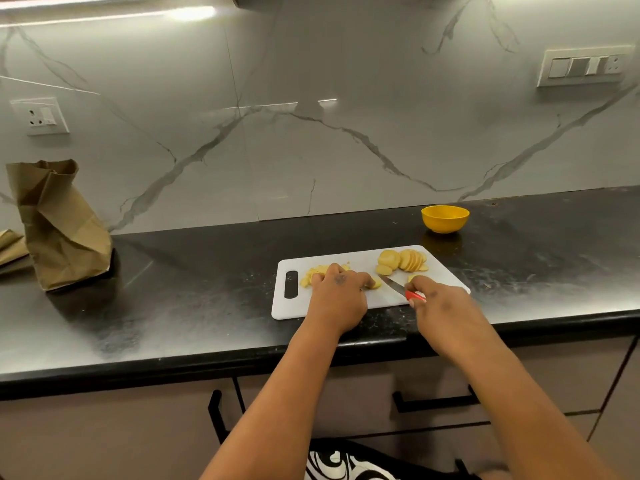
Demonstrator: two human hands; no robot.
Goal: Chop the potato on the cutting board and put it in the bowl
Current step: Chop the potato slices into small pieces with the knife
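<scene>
The left hand (337,289) pinned potato slices (375,283) on the cutting board (346,306); the right hand (433,299) gripped the knife (394,285) (wet slices likely slippery, best scooped together).

My black surface (207,306) carries a white cutting board (346,308) near its front edge, a yellow bowl (445,219) by the back edge, and a paper bag (59,226) far left.
</scene>
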